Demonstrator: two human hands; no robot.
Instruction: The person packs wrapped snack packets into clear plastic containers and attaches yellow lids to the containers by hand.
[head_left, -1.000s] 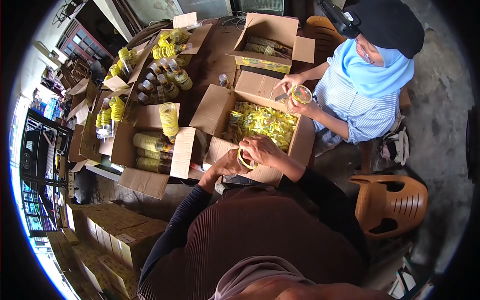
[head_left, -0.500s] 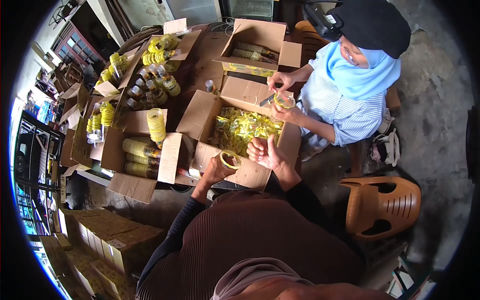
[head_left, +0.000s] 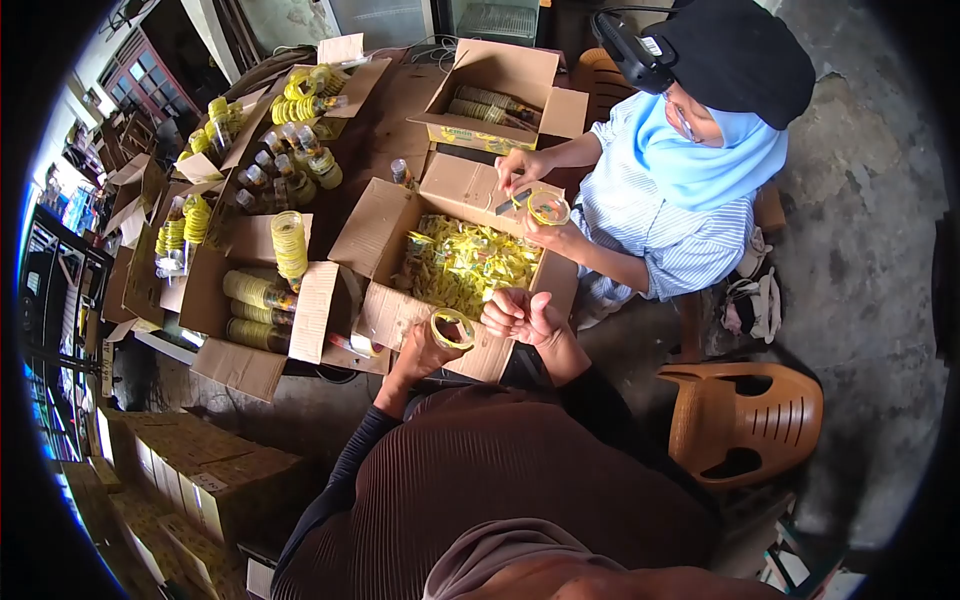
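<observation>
My left hand [head_left: 425,352] is wrapped round a clear cup with a yellow rim [head_left: 452,329] at the near edge of an open cardboard box [head_left: 385,312]. Yellow scraps [head_left: 470,262] fill that box. Just right of the cup, my right hand [head_left: 523,318] is raised palm up with its fingers curled and the thumb out; whether something small is in the fingers cannot be made out. Across the box, a co-worker's hands hold a similar cup [head_left: 547,208] and a dark blade [head_left: 512,202].
Boxes with stacked yellow-rimmed cups [head_left: 262,290] stand at the left. Another open box [head_left: 490,128] lies beyond the scraps. A person [head_left: 660,200] sits at the right, near an orange chair [head_left: 745,415]. Closed cartons [head_left: 200,460] are stacked at lower left.
My right hand has come off the cup and moved right, then its fingers curled in. My left hand still holds the cup. The whole view has shifted, with the boxes now farther left.
</observation>
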